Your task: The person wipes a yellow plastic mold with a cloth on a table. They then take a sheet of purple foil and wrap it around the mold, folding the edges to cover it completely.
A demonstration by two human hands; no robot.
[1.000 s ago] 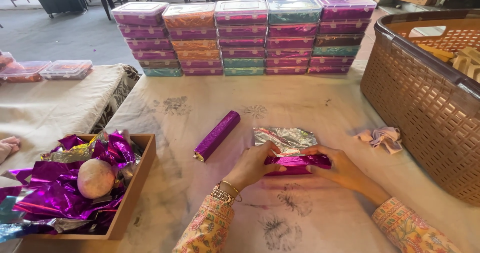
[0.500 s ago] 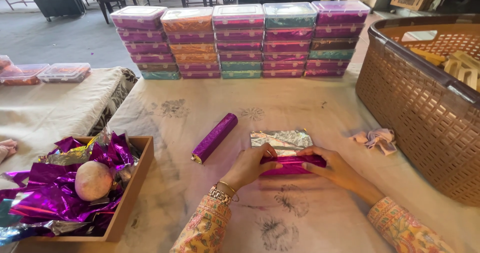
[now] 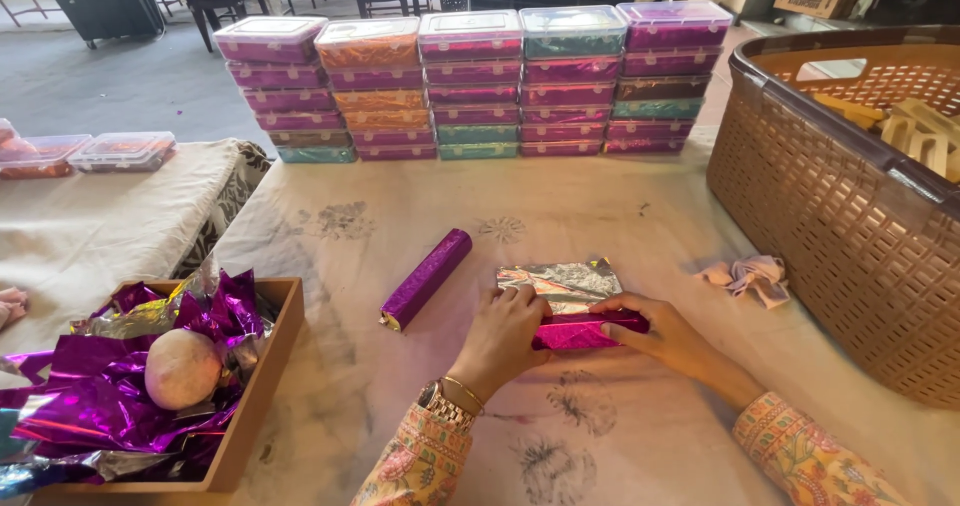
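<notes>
While your left hand (image 3: pixel 508 331) and right hand (image 3: pixel 668 338) both clasp one magenta foil roll (image 3: pixel 585 331) on the table (image 3: pixel 640 216), one purple roll (image 3: pixel 426 278) just left, five stacks of foil-filled clear boxes (image 3: pixel 475 84) beyond, one brown basket (image 3: pixel 850 206) right.

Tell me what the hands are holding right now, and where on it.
Both hold one magenta foil roll lying on the table: the left hand grips its left end, the right hand its right end, over a silver foil sheet.

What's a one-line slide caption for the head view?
Both hands, left and right, roll a magenta foil roll on the table, beside a finished purple roll.
</notes>
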